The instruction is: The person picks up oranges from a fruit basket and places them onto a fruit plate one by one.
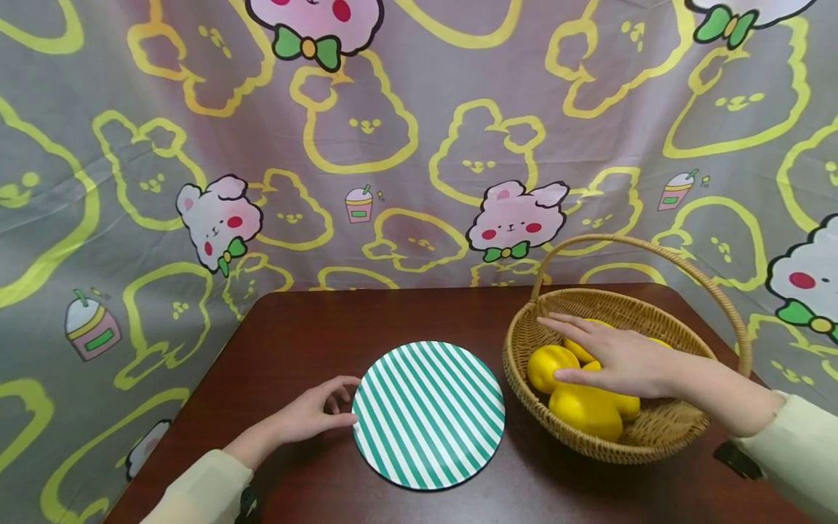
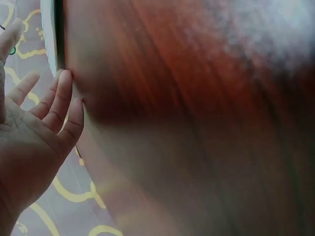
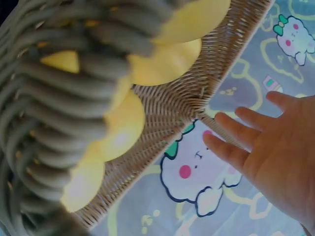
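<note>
Though the splayed, empty right grip (image 1: pixel 618 355) overlapped rounded yellow fruits (image 1: pixel 585 413) in a tan wicker basket (image 1: pixel 681 421) in head view, the right-wrist view separated them; the relaxed, unclosed left grip (image 1: pixel 310 415) touched a round green-and-white-striped plate (image 1: pixel 428 415).

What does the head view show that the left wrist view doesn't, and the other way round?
Only the head view shows the right hand above the wicker basket with yellow fruit-like items. Only the left wrist view shows the creased palm of the left hand. Both show that hand, the striped disc (just an edge at the wrist), the brown table and the patterned cloth.
</note>
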`<move>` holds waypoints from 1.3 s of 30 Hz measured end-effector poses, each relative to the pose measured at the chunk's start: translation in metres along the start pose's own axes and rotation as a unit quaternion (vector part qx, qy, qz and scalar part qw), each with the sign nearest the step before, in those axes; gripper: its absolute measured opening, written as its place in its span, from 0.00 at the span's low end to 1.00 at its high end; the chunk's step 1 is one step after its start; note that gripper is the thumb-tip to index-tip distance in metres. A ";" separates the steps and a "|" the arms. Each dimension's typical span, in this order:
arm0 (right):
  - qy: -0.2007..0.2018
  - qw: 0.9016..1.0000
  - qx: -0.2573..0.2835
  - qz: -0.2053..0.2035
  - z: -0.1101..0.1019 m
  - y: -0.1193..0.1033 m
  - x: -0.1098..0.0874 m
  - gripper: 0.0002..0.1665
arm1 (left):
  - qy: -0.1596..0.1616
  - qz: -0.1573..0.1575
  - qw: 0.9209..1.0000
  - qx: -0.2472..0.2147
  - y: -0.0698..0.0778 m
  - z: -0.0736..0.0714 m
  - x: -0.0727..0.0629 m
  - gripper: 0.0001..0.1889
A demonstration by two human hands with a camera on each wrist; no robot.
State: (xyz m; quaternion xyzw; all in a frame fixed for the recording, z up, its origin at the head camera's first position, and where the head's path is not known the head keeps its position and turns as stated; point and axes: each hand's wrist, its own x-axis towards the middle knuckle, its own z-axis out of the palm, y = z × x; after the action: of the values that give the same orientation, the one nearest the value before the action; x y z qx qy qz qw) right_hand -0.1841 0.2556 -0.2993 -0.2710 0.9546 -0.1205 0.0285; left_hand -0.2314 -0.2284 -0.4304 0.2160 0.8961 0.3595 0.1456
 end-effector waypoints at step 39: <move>-0.083 0.987 0.141 -0.004 0.029 0.034 -0.016 0.28 | 0.009 0.022 1.000 0.006 -0.012 0.005 0.004 0.26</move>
State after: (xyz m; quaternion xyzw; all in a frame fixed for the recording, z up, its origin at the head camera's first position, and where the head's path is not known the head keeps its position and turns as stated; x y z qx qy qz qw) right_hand -0.1846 0.2861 -0.3361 -0.2776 0.9211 -0.2311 0.1449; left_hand -0.2365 -0.2312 -0.4424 0.2336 0.8945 0.3588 0.1285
